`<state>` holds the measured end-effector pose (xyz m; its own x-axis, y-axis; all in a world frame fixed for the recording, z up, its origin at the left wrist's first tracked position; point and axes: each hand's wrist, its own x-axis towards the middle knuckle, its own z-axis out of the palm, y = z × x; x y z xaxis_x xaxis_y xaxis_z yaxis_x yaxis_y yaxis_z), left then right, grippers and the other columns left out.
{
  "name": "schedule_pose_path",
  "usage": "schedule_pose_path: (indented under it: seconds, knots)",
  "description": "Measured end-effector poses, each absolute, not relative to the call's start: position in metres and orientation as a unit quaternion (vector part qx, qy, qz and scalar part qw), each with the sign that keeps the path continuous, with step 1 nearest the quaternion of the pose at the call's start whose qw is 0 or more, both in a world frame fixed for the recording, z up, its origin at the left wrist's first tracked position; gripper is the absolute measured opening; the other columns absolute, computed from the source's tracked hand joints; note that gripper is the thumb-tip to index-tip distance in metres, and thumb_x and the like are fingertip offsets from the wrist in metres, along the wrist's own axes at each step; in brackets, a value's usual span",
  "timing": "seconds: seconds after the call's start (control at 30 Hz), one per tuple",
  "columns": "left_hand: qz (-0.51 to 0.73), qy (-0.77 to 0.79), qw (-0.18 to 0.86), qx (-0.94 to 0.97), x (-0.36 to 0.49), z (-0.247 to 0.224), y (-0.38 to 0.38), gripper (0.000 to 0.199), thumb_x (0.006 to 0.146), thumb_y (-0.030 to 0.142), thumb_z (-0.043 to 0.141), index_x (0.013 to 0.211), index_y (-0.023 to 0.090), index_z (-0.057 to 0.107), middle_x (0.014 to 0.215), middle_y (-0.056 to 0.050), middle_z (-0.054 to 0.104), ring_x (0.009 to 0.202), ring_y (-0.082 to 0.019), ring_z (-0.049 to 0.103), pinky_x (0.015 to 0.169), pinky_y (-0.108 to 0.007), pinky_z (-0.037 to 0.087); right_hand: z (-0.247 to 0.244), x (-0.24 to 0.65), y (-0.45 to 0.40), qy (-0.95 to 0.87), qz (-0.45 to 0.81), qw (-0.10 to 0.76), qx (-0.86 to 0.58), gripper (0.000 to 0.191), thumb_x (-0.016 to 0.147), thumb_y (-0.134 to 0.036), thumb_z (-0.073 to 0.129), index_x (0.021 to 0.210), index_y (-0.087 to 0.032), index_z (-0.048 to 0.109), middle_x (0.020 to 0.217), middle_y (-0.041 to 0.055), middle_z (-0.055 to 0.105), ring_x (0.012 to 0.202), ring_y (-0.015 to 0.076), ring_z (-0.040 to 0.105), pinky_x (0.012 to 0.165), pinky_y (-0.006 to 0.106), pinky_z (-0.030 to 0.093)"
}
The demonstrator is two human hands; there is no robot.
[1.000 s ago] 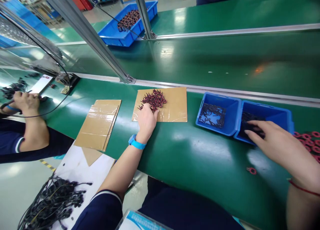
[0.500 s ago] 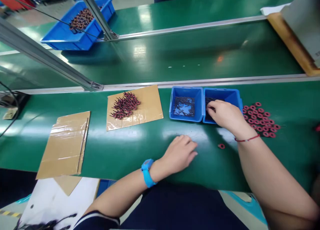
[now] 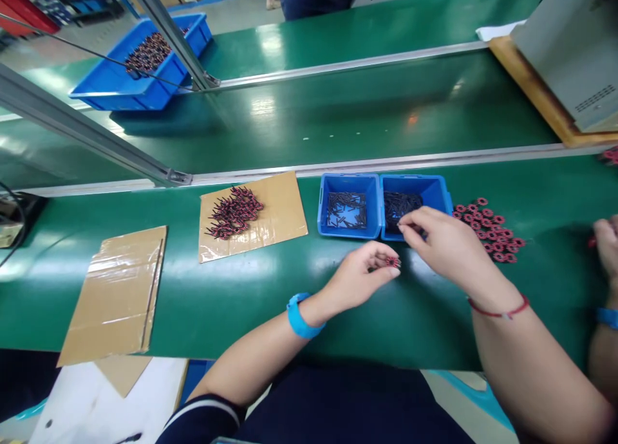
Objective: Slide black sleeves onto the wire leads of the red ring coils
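Note:
My left hand (image 3: 362, 275) holds a red-and-black ring (image 3: 393, 262) between thumb and fingers, just in front of the blue bins. Close to its right, my right hand (image 3: 441, 243) is pinched at the front edge of the right blue bin (image 3: 439, 185); what its fingertips hold is too small to make out. Dark short pieces (image 3: 400, 204) lie in that bin. Similar pieces are scattered in the left blue bin (image 3: 373, 203). Many red rings (image 3: 497, 231) lie on the green table (image 3: 261, 302) to the right.
Assembled red-and-black parts (image 3: 235, 212) are heaped on cardboard (image 3: 284, 206). More cardboard (image 3: 113, 296) lies at the left. A large blue tray (image 3: 106, 87) stands behind a metal post (image 3: 96, 125). Another person's hand (image 3: 606, 248) is at the right edge.
My left hand has picked the single ring up from the table. My right hand has drawn back from inside the right bin to its front edge. Another person's hand has appeared at the right.

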<state>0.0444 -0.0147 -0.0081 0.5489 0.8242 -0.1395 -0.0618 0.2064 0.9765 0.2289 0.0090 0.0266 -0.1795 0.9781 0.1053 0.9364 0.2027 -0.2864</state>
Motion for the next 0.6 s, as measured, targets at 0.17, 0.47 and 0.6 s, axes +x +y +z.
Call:
schedule_pose_path:
  seconds: [0.17,0.47,0.6]
  knots:
    - [0.404,0.365,0.735,0.405,0.012,0.023,-0.014,0.029,0.077,0.031,0.080,0.095,0.016,0.063,0.086,-0.001,0.064,0.080,-0.012,0.061,0.080,-0.028,0.048,0.032,0.200,-0.016,-0.867,0.095,0.137,-0.470,0.018,0.090,-0.013,0.055,0.075,-0.017,0.064,0.071,0.0034,0.063,0.065,0.0194,0.062,0.060,0.031,0.043]
    - [0.418,0.393,0.654,0.493,-0.003,0.026,-0.024,0.020,0.085,0.030,0.073,0.100,0.019,0.067,0.088,-0.001,0.064,0.081,-0.011,0.055,0.078,-0.026,0.046,0.041,0.179,-0.020,-0.696,0.405,0.316,-0.502,0.015,0.095,-0.022,0.056,0.084,-0.022,0.066,0.078,-0.0003,0.064,0.071,0.0126,0.058,0.064,0.025,0.046]
    - [0.401,0.399,0.657,0.498,-0.007,0.027,-0.027,0.020,0.087,0.030,0.071,0.101,0.018,0.066,0.093,-0.003,0.066,0.085,-0.013,0.059,0.082,-0.029,0.048,0.035,0.180,-0.027,-0.557,0.509,0.423,-0.502,0.008,0.091,-0.029,0.067,0.086,-0.024,0.069,0.077,-0.0009,0.068,0.071,0.0120,0.064,0.065,0.024,0.052]
